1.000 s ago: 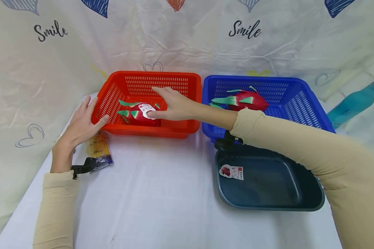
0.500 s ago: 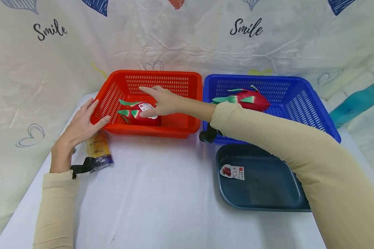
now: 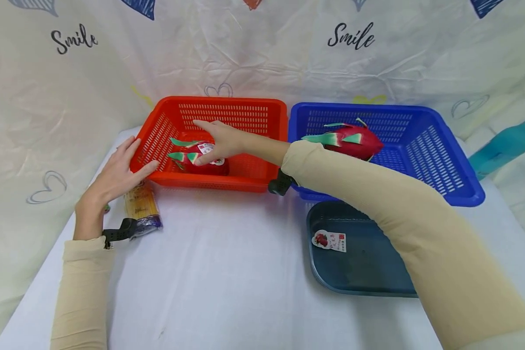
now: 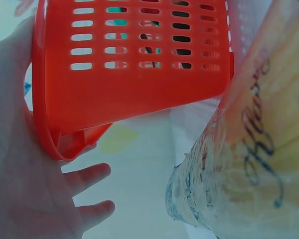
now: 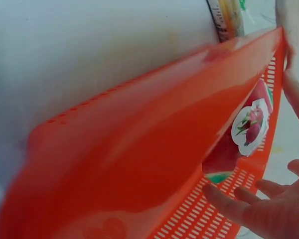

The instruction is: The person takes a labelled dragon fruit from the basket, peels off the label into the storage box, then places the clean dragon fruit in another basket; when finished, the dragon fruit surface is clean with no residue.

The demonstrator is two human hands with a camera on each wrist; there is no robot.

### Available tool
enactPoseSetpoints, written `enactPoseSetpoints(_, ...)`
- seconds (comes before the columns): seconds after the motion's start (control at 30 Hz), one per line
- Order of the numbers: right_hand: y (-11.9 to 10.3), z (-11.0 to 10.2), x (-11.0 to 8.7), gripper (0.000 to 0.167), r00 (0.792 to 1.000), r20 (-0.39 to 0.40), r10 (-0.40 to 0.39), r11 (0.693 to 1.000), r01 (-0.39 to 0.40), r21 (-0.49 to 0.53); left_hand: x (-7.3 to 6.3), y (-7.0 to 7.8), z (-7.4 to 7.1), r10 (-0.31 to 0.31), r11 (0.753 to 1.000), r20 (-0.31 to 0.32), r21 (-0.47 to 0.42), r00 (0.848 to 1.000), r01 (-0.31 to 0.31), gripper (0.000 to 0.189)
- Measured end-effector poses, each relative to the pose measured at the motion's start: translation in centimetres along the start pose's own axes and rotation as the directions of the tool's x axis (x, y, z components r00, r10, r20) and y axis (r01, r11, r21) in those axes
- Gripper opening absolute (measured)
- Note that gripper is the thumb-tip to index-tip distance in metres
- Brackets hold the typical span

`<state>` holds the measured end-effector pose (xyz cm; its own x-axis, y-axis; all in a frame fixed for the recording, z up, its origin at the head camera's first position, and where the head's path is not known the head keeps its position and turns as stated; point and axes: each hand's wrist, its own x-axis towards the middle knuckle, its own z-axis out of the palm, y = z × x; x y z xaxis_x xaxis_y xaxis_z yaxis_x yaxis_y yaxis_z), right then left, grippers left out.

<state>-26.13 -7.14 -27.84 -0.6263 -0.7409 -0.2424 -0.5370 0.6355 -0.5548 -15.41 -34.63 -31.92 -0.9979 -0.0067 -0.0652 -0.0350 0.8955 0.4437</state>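
My left hand (image 3: 115, 175) lies at the left rim of a red plastic basket (image 3: 240, 183), fingers straight and thumb over the near corner. In the left wrist view its palm is against the rim. My right hand (image 3: 225, 143) hovers over the inside of that basket with fingers spread, holding nothing. Beneath and left of it lies a dragon fruit (image 3: 186, 158) with green-tipped scales. The right wrist view shows a white picture label (image 5: 251, 128) on this fruit and the fingertips close to its end.
At right stands a blue basket (image 3: 424, 112) with another dragon fruit (image 3: 360, 143). In front of it sits a dark tray (image 3: 372, 265) holding a paper label (image 3: 329, 241). A noodle pack (image 3: 142, 204) lies by the left wrist; a blue bottle (image 3: 507, 148) stands far right.
The right hand has moved left over the red basket, toward the dragon fruit, with its forearm following. The left hand keeps its place at the rim. The camera view has shifted slightly.
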Motion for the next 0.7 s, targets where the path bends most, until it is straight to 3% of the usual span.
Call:
enactPoseSetpoints(0.23, 0.4, 0.1, 1.0, 0.102, 0.999, 0.048, -0.008, 1.0, 0.007, 0.019, 0.1, -0.1, 0.2, 0.002, 1.0, -0.001, -0.01, 1.0, -0.002, 0.091)
enactPoseSetpoints(0.43, 0.1, 0.4, 1.4, 0.092, 0.991, 0.136, 0.003, 0.999, 0.002, -0.04, 0.1, 0.0, 0.1, 0.004, 1.0, 0.0, -0.026, 1.0, -0.004, 0.09)
enactPoseSetpoints(0.7, -0.5, 0.3, 1.6, 0.082, 0.983, 0.181, 0.002, 0.999, 0.005, -0.042, 0.1, -0.1, 0.1, -0.004, 1.0, 0.011, -0.028, 1.0, 0.005, 0.091)
